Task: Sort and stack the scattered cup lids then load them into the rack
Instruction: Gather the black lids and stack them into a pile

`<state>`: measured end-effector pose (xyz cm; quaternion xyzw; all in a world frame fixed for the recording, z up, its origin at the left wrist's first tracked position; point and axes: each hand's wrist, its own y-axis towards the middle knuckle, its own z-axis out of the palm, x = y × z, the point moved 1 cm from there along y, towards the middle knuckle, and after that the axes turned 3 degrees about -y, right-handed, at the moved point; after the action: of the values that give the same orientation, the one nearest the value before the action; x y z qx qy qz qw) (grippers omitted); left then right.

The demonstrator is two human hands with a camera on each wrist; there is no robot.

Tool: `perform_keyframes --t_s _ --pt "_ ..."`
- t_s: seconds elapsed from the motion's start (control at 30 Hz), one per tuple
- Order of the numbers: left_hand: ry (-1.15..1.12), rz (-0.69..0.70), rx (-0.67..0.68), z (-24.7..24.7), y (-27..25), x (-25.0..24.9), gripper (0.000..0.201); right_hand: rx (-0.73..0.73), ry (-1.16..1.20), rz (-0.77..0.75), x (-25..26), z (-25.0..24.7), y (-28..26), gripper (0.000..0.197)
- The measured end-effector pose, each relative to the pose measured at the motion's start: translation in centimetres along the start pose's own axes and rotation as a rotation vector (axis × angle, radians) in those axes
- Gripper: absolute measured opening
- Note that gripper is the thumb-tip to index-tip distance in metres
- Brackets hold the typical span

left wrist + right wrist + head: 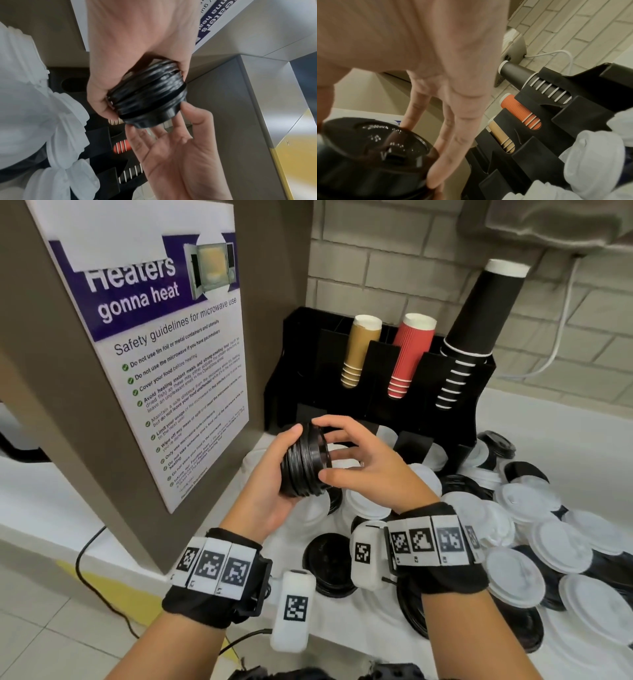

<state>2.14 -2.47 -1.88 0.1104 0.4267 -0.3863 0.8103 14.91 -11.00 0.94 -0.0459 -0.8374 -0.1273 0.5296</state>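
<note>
A stack of several black lids (303, 462) lies on its side in my left hand (284, 446), which grips it from the left and below, just in front of the black rack (308, 354). My right hand (346, 453) is spread at the stack's right end, straight fingers and thumb touching the outermost lid's rim. The left wrist view shows the stack (149, 94) in my left hand (120, 65), with the right hand (168, 142) open below it. In the right wrist view the straight fingers (447, 121) lie along the top lid (373, 148). Loose white lids (513, 577) and black lids (329, 563) cover the counter.
The rack holds brown cups (359, 350), red cups (411, 354) and a tall column of black cups (479, 313). A panel with a microwave poster (154, 354) stands close on the left. A white cable (561, 330) hangs by the brick wall. The counter's front edge is near my wrists.
</note>
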Motion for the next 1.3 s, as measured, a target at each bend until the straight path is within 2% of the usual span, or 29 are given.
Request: perform_keyframes --t_s 0.1,0.2,0.27,0.37,0.47,0.57,0.63,0.7,0.77,0.87,0.97,1.03,1.1,1.2,1.3 --pt "-0.006 -0.004 0.002 0.0 -0.1 0.4 0.044 -0.004 0.015 -0.002 -0.2 0.6 -0.2 0.060" --pt "-0.008 0.010 0.002 0.1 -0.2 0.5 0.037 -0.011 0.021 -0.006 -0.3 0.9 -0.4 0.059" --pt "-0.006 0.025 -0.005 0.1 -0.3 0.4 0.040 -0.012 0.033 -0.006 -0.3 0.9 -0.3 0.059" --pt "0.038 0.051 0.031 -0.1 -0.3 0.4 0.057 -0.005 0.063 -0.027 -0.3 0.8 -0.4 0.059" --pt "0.076 0.088 0.047 -0.5 -0.1 0.1 0.053 0.026 0.047 0.018 -0.6 0.1 -0.3 0.065" --pt "0.040 0.154 -0.036 -1.2 0.4 -0.7 0.048 0.107 -0.264 0.110 -0.6 -0.5 -0.2 0.062" --pt "-0.006 0.170 -0.066 -1.7 0.8 -1.3 0.051 0.340 -0.598 0.152 -0.5 0.3 -0.1 0.059" --pt "-0.057 0.175 -0.077 -2.1 1.1 -1.8 0.054 0.629 -0.876 0.228 -0.7 1.8 -0.3 0.069" --pt "-0.080 0.178 -0.071 -2.2 1.3 -2.0 0.053 0.819 -1.109 0.238 -1.0 3.4 -0.7 0.078" --pt "-0.115 0.182 -0.059 -2.0 1.3 -1.9 0.052 0.897 -1.378 0.151 -1.4 5.0 -1.4 0.085" --pt "-0.134 0.190 -0.070 -2.1 1.3 -1.9 0.051 0.834 -1.482 0.059 -2.0 5.6 -1.9 0.080" --pt "-0.101 0.181 -0.095 -2.4 1.2 -2.0 0.053 0.776 -1.479 0.003 -2.3 5.7 -1.8 0.071" --pt "-0.063 0.177 -0.123 -2.7 1.1 -2.1 0.056 0.730 -1.380 -0.003 -2.1 5.3 -1.4 0.066" --pt "-0.074 0.177 -0.119 -3.1 1.0 -2.4 0.055 0.673 -1.038 0.085 -1.0 3.7 -0.2 0.065" --pt "-0.088 0.169 -0.098 -3.2 0.8 -2.7 0.052 0.554 -0.667 0.142 0.4 1.1 1.2 0.065"
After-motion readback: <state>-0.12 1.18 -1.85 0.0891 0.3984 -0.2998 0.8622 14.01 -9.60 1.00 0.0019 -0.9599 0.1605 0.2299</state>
